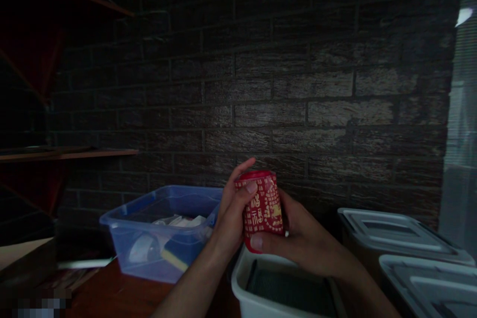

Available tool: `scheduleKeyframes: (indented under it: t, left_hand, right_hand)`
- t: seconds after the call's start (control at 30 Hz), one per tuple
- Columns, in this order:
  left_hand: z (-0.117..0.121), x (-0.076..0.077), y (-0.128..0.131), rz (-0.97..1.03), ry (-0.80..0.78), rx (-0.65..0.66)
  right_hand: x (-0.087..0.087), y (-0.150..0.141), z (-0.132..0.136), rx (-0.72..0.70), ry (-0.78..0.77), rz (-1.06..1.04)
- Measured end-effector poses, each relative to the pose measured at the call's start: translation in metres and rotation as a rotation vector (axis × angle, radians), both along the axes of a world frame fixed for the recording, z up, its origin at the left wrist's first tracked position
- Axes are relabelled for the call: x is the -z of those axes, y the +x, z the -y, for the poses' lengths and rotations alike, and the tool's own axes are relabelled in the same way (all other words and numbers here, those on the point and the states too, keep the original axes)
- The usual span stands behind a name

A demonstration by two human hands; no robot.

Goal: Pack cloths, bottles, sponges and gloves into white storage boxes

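Between both hands is a red cylindrical tin (264, 208) with gold Chinese characters and a red lid, tilted slightly. My left hand (234, 208) wraps its left side near the top, thumb on the front and index finger raised past the lid. Around the lower right side, my right hand (294, 236) grips it with the thumb across the bottom front; its other fingers are mostly behind the tin. Beneath the tin stands a white tub (240, 285) with a dark flat thing (290, 290) inside.
To the left sits a clear blue plastic bin (149, 253) holding a blue-and-yellow sponge (177, 253) and white items. Two lidded boxes (402, 231) are at the right. Wooden shelves (93, 154) jut from the left, before a dark brick wall (261, 84). The tabletop (108, 293) is reddish wood.
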State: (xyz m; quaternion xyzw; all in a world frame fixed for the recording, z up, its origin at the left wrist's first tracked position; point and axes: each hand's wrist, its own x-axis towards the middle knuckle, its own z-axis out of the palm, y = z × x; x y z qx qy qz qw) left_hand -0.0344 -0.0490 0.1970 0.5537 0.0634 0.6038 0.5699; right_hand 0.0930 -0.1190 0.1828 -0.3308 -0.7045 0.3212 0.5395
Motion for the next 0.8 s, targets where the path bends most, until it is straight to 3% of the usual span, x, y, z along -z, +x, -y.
scheduleKeyframes:
  t: [0.17,0.37,0.5,0.67,0.8]
  left_hand:
    - [0.001,0.002,0.002,-0.024,0.046,-0.112]
    - [0.010,-0.001,-0.001,-0.063,0.056,0.028]
    - [0.013,-0.004,-0.002,-0.062,0.000,0.028]
    - [0.013,-0.003,-0.003,-0.017,-0.022,0.040]
    - [0.010,-0.001,-0.002,0.019,-0.010,0.065]
  right_hand:
    - [0.002,0.003,-0.003,0.208,0.043,0.022]
    - [0.002,0.005,-0.003,0.281,0.107,0.104]
    - [-0.001,0.004,0.000,0.218,0.093,0.114]
    - [-0.004,0.002,0.003,-0.007,0.045,0.027]
    - [-0.008,0.001,0.004,-0.054,0.027,0.007]
